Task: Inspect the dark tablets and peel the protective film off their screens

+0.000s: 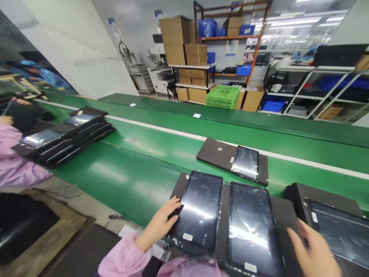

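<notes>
The left hand [160, 223] rested flat and unclenched on the left tablet [198, 209], the blurred right hand [314, 250] hovered open beside the right tablet [252, 227]; neither tablet was lifted off the tray [278, 209] on the green conveyor belt [138, 165].

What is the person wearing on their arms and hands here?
Both hands are bare: no gloves, rings or watch show. The left hand comes out of a loose pale pink sleeve with a gathered cuff, and something dark shows under it at the bottom edge. The right hand is blurred, and its sleeve is out of view.
</notes>
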The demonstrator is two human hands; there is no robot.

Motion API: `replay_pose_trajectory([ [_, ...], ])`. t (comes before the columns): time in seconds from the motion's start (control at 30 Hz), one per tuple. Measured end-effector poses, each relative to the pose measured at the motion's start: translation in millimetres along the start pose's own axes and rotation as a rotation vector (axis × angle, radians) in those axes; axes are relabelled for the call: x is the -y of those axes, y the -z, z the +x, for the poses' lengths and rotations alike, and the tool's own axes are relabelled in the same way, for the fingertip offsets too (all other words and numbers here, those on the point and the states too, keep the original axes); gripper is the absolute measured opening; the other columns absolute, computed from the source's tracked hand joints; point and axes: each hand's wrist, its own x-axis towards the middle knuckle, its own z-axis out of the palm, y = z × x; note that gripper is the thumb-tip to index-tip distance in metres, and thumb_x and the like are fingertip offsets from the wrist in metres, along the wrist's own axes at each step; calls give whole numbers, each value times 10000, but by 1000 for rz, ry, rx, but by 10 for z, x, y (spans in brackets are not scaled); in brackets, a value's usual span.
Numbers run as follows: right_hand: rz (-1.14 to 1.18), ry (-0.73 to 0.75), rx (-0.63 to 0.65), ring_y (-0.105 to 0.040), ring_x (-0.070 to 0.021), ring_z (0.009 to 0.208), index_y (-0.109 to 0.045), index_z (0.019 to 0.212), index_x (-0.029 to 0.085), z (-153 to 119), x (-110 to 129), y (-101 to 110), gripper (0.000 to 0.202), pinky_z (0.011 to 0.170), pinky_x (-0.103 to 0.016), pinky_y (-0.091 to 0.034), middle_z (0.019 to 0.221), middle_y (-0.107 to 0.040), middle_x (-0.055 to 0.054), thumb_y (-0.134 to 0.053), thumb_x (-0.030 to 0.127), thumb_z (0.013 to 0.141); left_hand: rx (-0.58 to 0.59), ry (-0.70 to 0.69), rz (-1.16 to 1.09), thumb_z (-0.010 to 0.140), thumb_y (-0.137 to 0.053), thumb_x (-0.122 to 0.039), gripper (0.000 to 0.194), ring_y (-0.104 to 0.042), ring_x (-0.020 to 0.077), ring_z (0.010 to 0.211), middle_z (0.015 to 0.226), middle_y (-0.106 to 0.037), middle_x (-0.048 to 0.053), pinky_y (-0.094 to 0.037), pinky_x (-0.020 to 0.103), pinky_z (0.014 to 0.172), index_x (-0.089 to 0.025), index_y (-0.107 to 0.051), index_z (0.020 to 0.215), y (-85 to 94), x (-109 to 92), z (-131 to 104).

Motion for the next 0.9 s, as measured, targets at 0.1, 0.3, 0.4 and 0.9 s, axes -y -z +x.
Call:
replay_pose_trajectory([
  [0.1, -8, 353, 195, -581, -291, 1034, -553, 1163, 149, 286, 705, -601, 436, 891, -459, -468, 1140, -613, -155, -376, 448, 900, 107, -40, 51, 797, -519, -239, 439, -299, 282, 1336, 1380, -451, 126, -277, 558, 1062, -192, -533, 1233, -160, 25, -428],
  [0.3, -216, 447, 186, -427, -376, 1213, -546, 1181, 76, 244, 1409, -1332, 413, 966, -611, -321, 1228, -570, -180, -319, 305, 922, 82, -178, 246, 743, -598, -157, 415, -252, 352, 1346, 1399, -409, 169, -149, 714, 1009, -207, -550, 1153, -123, -100, -560],
  [0.4, -177, 450, 156, -423, -363, 1220, -566, 1152, 73, 191, 1346, -1342, 439, 978, -594, -322, 1218, -575, -182, -303, 351, 938, 2, -325, 263, 791, -585, -186, 133, -341, 322, 1306, 1250, -550, 119, -162, 667, 1037, -216, -614, 918, -98, -124, -468],
  [0.9, 852, -374, -83, -625, -178, 829, -464, 1144, 223, -270, 1357, -863, 300, 781, -388, -519, 1015, -631, -78, -514, 346, 875, -621, 591, -1193, 761, -568, -276, 128, -658, 208, 773, 694, -678, -7, -439, 510, 934, -199, -509, 678, 235, 375, 313],
])
